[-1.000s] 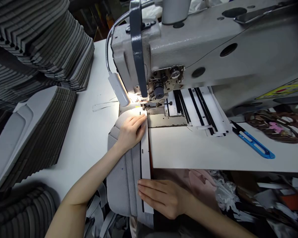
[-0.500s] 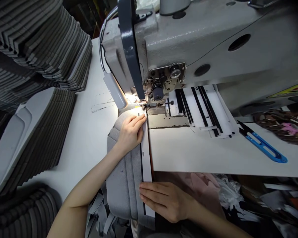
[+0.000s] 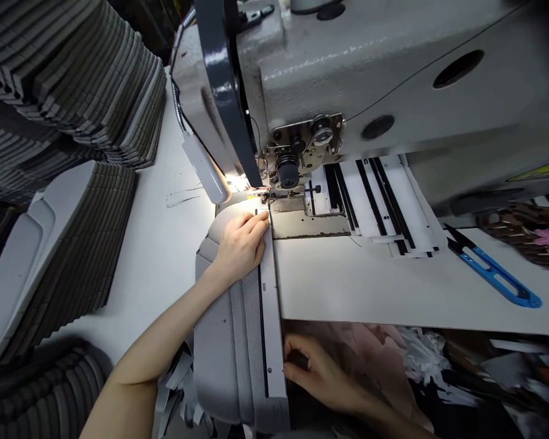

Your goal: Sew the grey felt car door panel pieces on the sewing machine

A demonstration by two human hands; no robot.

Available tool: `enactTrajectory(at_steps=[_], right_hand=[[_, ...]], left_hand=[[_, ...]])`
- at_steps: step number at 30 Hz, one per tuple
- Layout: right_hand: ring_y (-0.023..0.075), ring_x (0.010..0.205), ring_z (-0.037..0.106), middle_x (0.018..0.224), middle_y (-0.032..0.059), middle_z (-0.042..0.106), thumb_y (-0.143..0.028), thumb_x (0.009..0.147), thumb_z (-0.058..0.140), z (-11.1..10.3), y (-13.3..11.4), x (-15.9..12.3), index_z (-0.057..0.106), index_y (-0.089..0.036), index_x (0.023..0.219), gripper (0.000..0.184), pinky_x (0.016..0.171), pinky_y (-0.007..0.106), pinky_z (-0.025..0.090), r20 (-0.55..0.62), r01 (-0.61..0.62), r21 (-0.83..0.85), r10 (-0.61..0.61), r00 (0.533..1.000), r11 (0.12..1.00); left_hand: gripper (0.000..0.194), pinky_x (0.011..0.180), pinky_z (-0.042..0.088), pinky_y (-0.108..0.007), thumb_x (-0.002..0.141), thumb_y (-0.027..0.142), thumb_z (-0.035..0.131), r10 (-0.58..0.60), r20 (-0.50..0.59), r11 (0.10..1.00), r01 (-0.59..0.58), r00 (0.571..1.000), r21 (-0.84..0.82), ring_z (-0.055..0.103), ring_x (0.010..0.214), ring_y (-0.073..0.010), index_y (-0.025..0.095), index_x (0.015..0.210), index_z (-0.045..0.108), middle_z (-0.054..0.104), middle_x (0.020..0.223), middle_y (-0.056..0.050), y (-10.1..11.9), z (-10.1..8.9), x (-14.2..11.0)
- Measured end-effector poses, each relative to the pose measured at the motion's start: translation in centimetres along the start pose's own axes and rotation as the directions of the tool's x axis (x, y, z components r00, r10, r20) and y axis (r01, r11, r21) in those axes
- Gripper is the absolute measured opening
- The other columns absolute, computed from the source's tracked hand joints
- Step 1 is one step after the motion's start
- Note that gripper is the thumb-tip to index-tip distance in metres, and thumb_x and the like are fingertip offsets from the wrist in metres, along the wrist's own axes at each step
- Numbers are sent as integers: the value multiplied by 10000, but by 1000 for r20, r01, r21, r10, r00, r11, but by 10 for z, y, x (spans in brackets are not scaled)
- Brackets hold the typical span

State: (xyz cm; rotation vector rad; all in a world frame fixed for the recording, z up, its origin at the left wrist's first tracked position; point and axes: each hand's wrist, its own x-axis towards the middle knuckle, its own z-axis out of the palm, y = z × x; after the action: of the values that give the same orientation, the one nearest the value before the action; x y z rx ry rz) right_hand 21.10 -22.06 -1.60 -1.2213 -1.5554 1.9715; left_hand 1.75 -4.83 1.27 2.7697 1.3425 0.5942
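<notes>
Stacks of ribbed grey foam panels tower at your far left, beside the white worktable. Your left hand lies flat, fingers pressed together, on the grey mesh padded panel, just short of the needle. That panel rests against the machine bed, with the white strip and its black centre line running along its right edge up to the presser foot. The step in hand looks like guiding this strip at the needle, and its long free length calls for steady, even feeding. Your right hand curls at the strip's lower edge; you can't tell from here whether it pinches anything. Right of the sewing machine's grey cast arm, striped white strips lie fanned out, near blue-handled thread snips.
</notes>
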Motion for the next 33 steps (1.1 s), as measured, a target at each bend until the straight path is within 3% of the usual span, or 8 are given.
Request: enactTrajectory(at_steps=[3,6,9,12,16,20,24,33], right_hand=[[99,597,561,688,-35,620,-47,783,532,1,2,1,530,-203,744,160,493,168,360,-83,64,-27,-66,994,998],[114,606,599,709,-33,636,-65,809,513,6,4,0,505,-224,896,182,516,188,426,-161,144,-6,-143,977,990],[123,610,618,747,-29,649,-64,829,475,9,5,0,440,-211,1291,486,538,208,479,-222,212,-84,-225,949,974],[116,598,607,805,-9,653,-74,871,439,9,6,0,191,-229,1571,758,504,196,471,-235,298,-242,-353,906,924],[112,607,612,896,19,677,-100,912,445,9,7,0,158,-271,1608,773,469,181,456,-233,313,-352,-406,884,882],[114,578,600,793,-19,663,-85,906,462,12,5,0,121,-243,1613,801,493,192,472,-288,296,-374,-413,864,879],[103,542,587,797,-23,669,-88,903,481,12,2,0,180,-259,1605,783,466,188,450,-296,287,-413,-426,855,864],[103,470,540,780,-28,708,-49,855,511,6,-1,4,230,-205,1594,805,495,235,453,-291,290,-560,-512,808,776]], left_hand=[[229,920,514,-450,936,116,404,-21,4,1000,21,1000,-12,605,1034,-257,176,1037,600,689,1261,-97,-3,2,2],[226,930,505,-438,968,153,385,-50,3,999,50,999,-13,606,1051,-252,179,1013,605,687,1267,-93,-8,6,5],[230,913,503,-420,976,162,381,-39,-10,999,39,999,35,619,1049,-251,172,982,611,698,1227,-99,-14,9,11],[235,874,510,-413,980,172,388,-40,-9,996,41,999,77,634,1014,-255,161,983,623,709,1148,-118,-16,9,18],[275,912,518,-435,985,168,384,-56,25,998,56,998,28,623,1053,-261,148,1085,640,685,1206,-138,-3,3,6],[375,999,514,-483,965,190,447,-34,44,998,36,998,-43,588,1177,-290,141,1317,567,595,1387,-166,29,-9,-33],[438,962,560,-453,950,144,477,33,7,999,-33,999,-25,602,1198,-280,131,1386,507,618,1356,-173,57,-17,-64],[525,917,593,-444,929,115,528,49,-66,997,-53,997,-56,629,1139,-286,127,1447,446,643,1313,-192,56,-11,-64]])
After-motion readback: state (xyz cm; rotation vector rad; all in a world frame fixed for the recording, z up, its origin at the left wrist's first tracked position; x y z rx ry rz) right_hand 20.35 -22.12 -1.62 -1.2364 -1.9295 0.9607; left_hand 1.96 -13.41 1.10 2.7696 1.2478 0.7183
